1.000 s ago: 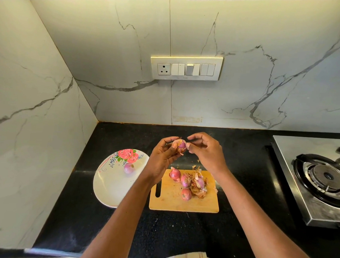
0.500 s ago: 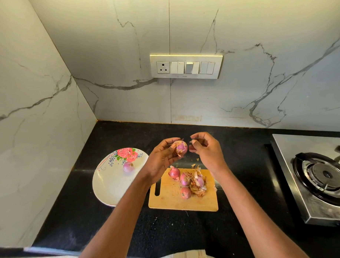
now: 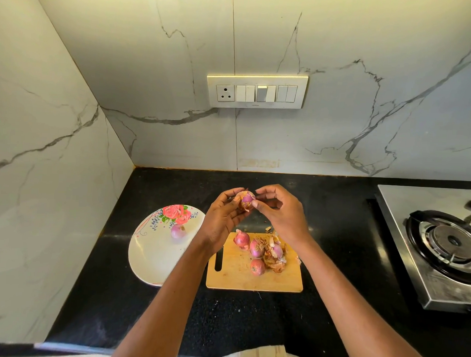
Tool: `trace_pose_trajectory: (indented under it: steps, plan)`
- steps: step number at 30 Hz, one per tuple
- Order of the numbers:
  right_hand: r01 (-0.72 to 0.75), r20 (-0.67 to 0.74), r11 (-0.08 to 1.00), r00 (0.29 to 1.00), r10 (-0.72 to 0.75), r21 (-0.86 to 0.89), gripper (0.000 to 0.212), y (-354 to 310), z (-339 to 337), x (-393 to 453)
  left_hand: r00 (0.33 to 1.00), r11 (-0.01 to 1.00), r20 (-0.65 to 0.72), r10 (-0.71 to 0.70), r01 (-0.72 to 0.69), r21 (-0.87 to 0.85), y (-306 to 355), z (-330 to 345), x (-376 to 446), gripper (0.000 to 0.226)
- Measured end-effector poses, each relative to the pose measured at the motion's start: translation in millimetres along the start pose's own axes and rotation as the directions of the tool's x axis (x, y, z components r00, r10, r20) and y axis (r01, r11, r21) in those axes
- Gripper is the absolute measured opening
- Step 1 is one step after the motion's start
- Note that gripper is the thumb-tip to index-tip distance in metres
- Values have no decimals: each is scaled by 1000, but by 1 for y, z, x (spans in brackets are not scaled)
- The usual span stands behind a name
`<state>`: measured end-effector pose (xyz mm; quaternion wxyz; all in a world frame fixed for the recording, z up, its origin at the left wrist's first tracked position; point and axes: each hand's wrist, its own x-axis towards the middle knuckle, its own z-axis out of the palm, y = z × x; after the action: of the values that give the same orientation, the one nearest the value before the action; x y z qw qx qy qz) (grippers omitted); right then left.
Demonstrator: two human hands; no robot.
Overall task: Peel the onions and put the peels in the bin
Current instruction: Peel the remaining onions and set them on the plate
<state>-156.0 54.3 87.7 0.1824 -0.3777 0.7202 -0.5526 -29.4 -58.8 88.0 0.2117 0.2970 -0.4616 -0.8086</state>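
Onion (image 3: 245,200) above cutting board (image 3: 255,279), beside plate (image 3: 149,258)

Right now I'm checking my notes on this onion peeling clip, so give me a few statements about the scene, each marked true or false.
1. The left hand holds an onion above the counter. True.
2. One onion lies on the flowered plate. True: a single plate onion sits near the rose print.
3. The cutting board is bare. False: it carries several onions and a heap of peels.
4. The plate lies to the right of the board. False: it lies to the left.
5. The right hand rests flat on the stove. False: its fingers pinch at the held onion.
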Motion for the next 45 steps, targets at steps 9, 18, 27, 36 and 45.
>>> trace_pose_trajectory:
  steps: [9, 18, 27, 36, 45]
  plan:
    - [-30, 61, 997, 998, 25, 78, 18, 2, -4, 5, 1000, 1000, -1, 2, -2, 21, 2, -4, 1, 27]
    - [-56, 48, 997, 997, 54, 47, 21, 5, 0, 5, 1000, 997, 24, 11, -12, 74, -3, 2, 0, 25]
    - [-184, -2, 958, 982, 189, 221, 22, 12, 6, 2, 999, 989, 31, 39, -44, 142, -6, 4, 0, 24]
    - [-96, 53, 991, 994, 91, 95, 30, 17, 5, -2, 998, 981, 32, 59, -64, 183, -8, 1, -2, 25]
    - [-31, -97, 989, 995, 17, -142, 15, 20, 11, 0, 993, 958, 89, 74, -95, 270, -11, -1, -3, 28]
